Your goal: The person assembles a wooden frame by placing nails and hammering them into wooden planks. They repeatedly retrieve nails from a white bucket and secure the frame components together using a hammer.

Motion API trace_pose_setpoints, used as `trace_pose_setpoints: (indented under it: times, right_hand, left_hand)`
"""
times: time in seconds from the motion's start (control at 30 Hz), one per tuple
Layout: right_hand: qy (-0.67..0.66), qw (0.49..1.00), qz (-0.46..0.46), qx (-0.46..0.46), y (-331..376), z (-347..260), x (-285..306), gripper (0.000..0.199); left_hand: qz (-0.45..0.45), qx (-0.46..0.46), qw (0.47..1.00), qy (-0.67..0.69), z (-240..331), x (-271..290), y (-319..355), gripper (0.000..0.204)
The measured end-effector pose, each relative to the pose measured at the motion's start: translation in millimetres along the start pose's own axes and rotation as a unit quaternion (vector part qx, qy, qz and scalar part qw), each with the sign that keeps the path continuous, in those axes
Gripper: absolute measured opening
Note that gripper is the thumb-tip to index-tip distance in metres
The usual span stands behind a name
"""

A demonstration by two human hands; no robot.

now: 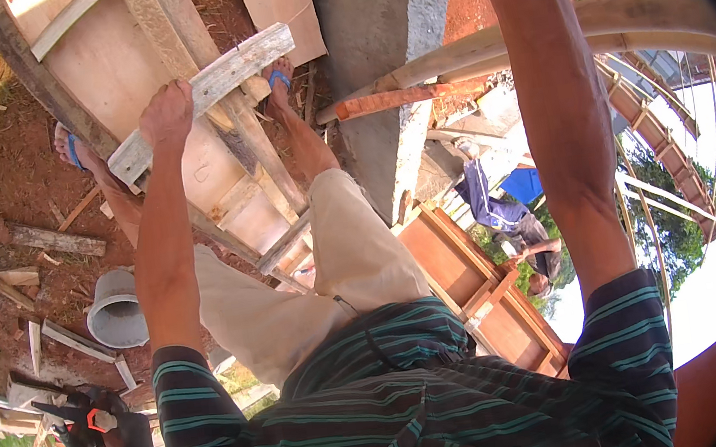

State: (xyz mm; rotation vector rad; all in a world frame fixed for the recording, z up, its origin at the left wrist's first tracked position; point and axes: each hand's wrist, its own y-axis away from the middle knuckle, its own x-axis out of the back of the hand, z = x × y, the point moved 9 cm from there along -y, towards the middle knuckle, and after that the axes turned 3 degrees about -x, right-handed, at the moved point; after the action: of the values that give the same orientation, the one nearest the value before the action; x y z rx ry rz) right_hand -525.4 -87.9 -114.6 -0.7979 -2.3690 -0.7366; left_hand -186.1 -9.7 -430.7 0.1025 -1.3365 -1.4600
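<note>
Left hand [167,113] grips grey wooden plank [206,99]; right hand unseen.

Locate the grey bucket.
In the head view the grey bucket lies on its side on the red dirt at lower left, just left of the left forearm, with wood scraps around it.

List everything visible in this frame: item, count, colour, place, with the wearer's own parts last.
Weathered plank: one, grey-white, upper left, gripped by the left hand.
Plywood formwork panel: one, pale tan, under the plank.
Bucket: one, grey, on the red soil at left.
Bamboo poles: a few, pale, upper right.
Wooden box frames: two, orange-brown, centre right.
Another person: one, bent over, in blue, right of centre.
Left hand: closed on the plank.
Right hand: out of frame above.
</note>
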Motion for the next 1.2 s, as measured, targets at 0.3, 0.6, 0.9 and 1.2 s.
trace_pose_setpoints:
  times: [0.3,0.6,0.9,1.2]
  right_hand:
    - [0.173,0.877,-0.374,-0.246,172.2,158.3,-119.8,0.045]
    - [0.108,0.979,0.169,-0.020,68.4,68.5,-14.3,0.034]
    - [0.157,0.960,-0.212,-0.097,93.7,58.4,-79.7,0.047]
    - [0.169,0.909,-0.286,-0.250,180.0,164.4,-128.6,0.046]
  left_hand:
    - [0.079,-0.007,0.997,0.023,5.7,11.2,17.9,0.044]
    - [0.077,-0.005,0.997,0.024,-5.6,6.5,15.8,0.044]
    - [0.092,-0.015,0.995,0.018,-2.1,11.8,14.8,0.043]
    - [0.060,-0.026,0.997,0.041,3.8,12.8,10.3,0.041]
